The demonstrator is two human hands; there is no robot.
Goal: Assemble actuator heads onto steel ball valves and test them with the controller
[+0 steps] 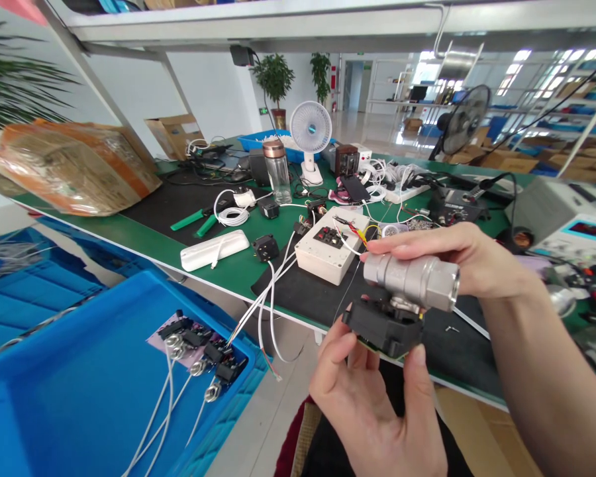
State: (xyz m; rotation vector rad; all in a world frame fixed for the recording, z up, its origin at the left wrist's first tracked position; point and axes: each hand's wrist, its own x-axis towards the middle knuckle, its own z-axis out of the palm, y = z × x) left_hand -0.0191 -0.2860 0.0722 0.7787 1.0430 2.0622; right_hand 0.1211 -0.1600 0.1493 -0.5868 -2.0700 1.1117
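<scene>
A steel ball valve (412, 277) sits on top of a black plastic housing (385, 328), and a short stem joins them. A green circuit board edge shows under the housing. My left hand (372, 404) grips the housing from below, its thumb on the right side and fingers on the left. Across the top of the valve lies my right hand (457, 255), fingers against the metal; its thumb is hidden. Just behind them on the bench is a cream box (322, 258) with black switches or terminals and several wires.
At the lower left, a blue bin (79, 397) holds black parts with metal fittings and white cables. On the green bench (218, 281) are a white power adapter (214, 250), green-handled pliers (198, 222), a glass bottle (278, 175), a small fan (310, 136) and a power supply (571, 218).
</scene>
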